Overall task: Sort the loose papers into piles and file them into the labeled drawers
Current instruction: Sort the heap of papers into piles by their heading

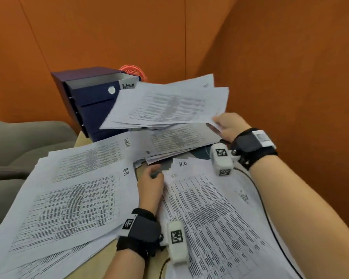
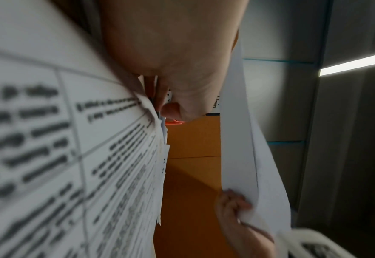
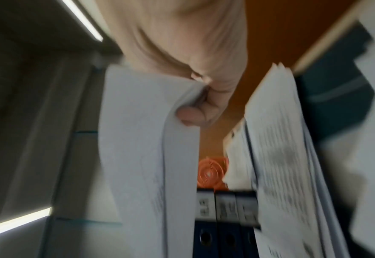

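Note:
My right hand grips the near right corner of a bundle of printed sheets and holds it in the air in front of the dark blue drawer unit. The unit's top drawer, labelled "Admin", stands pulled out. In the right wrist view the thumb pinches the bundle. My left hand lies on the table between two piles, fingers curled round a small dark object, perhaps a pen. One pile marked "H-R" lies left, another marked "H.R" right.
A further pile lies under the lifted bundle. An orange round object stands behind the drawer unit. Grey chairs sit to the left of the table. Orange walls close in at the back and right. Wrist-camera cables run over the right pile.

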